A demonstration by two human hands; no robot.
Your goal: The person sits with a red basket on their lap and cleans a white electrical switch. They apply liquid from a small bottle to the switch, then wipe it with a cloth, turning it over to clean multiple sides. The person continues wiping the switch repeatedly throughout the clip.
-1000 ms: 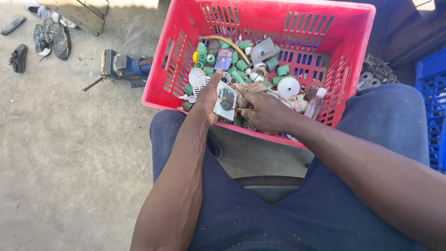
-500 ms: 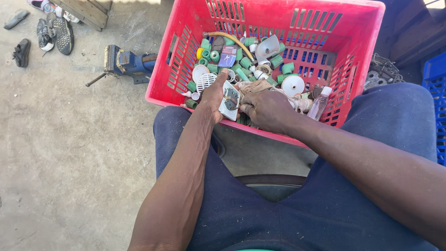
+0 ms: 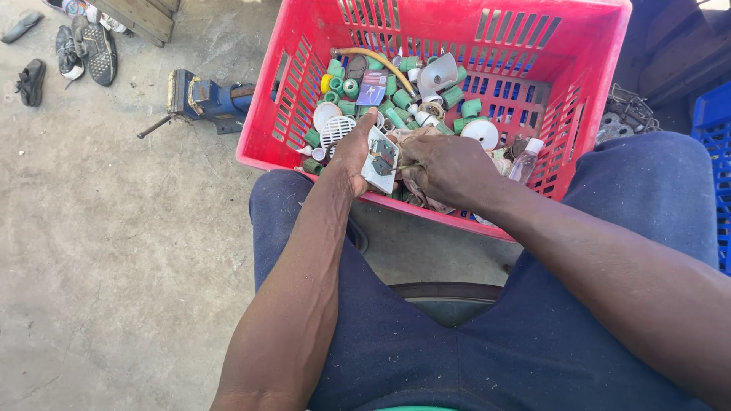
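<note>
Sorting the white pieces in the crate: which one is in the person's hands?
The flat square white plate, held by the left hand with the right hand at its edge; the white discs lie loose in the red crate.

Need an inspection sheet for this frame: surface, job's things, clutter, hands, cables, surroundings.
Surface: bare concrete floor, dusty; person sits with red plastic crate at the knees.
Job's things: white square plate part, dark fittings on its face, held over the crate.
Clutter: crate holds green pipe fittings, white round caps, a yellowish hose, a small clear bottle.
Hands: left hand grips the plate's edge; right hand works at its face, fingertips hidden.
Cables: nothing seen.
Surroundings: blue bench vise on floor left of crate; shoes top left; blue crate at right edge.
</note>
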